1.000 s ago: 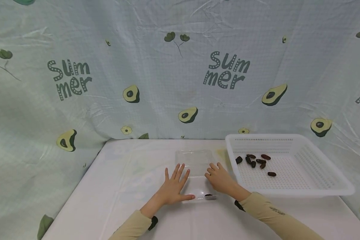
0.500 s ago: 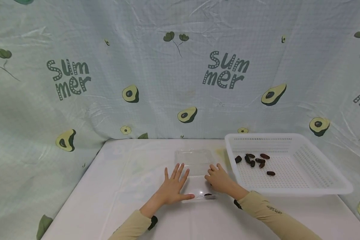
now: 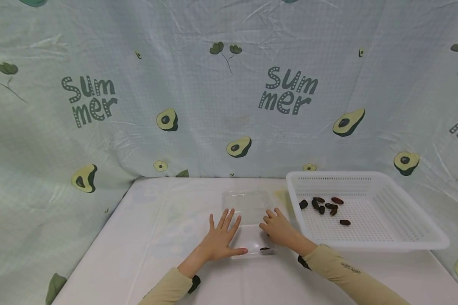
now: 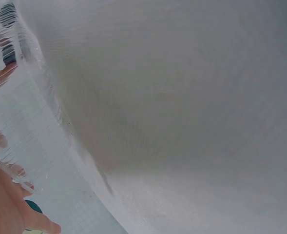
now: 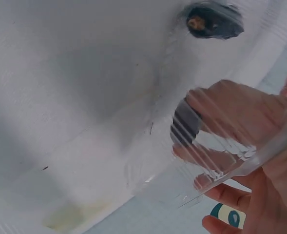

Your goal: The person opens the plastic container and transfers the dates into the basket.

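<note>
A clear plastic box (image 3: 252, 238) lies on the table with its hinged lid (image 3: 247, 200) folded back behind it. One dark date (image 5: 214, 20) sits in the box at its front right corner. My left hand (image 3: 218, 241), fingers spread and straight, rests at the box's left side. Over the right side of the box is my right hand (image 3: 282, 230). Through the clear wall in the right wrist view, its thumb and finger pinch another dark date (image 5: 184, 123). The head view hides that pinched date behind the hand.
A white perforated plastic basket (image 3: 370, 245) stands to the right, close to my right forearm. Several dates (image 3: 331, 206) lie loose in it, mostly toward its left. White sheeting covers the table (image 3: 164, 220); a patterned curtain (image 3: 198, 84) hangs behind and along the sides.
</note>
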`<state>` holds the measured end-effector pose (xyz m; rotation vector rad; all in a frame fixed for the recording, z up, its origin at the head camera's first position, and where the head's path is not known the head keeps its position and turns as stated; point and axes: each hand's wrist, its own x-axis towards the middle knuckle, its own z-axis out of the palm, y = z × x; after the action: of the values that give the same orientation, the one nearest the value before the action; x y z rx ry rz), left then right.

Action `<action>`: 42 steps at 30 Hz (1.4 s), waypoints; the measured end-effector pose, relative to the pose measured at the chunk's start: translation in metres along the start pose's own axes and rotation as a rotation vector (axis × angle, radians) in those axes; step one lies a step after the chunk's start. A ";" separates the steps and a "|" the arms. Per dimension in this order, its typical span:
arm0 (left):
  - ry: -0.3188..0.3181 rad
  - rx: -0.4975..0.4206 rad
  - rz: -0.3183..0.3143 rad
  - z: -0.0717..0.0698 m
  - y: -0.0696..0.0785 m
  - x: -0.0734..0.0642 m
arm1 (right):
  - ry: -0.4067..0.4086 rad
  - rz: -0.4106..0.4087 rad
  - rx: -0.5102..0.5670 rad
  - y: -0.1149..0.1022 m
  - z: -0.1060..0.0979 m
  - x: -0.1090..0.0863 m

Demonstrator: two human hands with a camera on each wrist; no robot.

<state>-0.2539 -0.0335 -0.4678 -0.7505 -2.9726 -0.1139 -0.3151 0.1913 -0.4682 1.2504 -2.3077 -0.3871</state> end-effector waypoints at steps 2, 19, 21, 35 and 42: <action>-0.002 0.004 0.000 0.000 0.000 -0.001 | 0.030 -0.003 -0.011 0.000 0.000 0.000; -0.020 0.008 -0.006 0.001 0.002 -0.003 | 0.213 -0.053 0.010 0.019 -0.046 -0.024; -0.018 0.013 -0.002 0.001 0.002 -0.003 | 0.237 -0.043 0.024 0.025 -0.055 -0.029; -0.027 -0.005 0.003 -0.001 0.000 -0.006 | 0.362 0.046 0.123 0.085 -0.088 -0.067; -0.025 -0.003 -0.002 -0.001 0.001 -0.007 | 0.335 0.183 0.090 0.123 -0.089 -0.085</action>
<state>-0.2472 -0.0356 -0.4671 -0.7550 -2.9972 -0.1102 -0.3138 0.3274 -0.3601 1.0425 -2.1429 -0.0076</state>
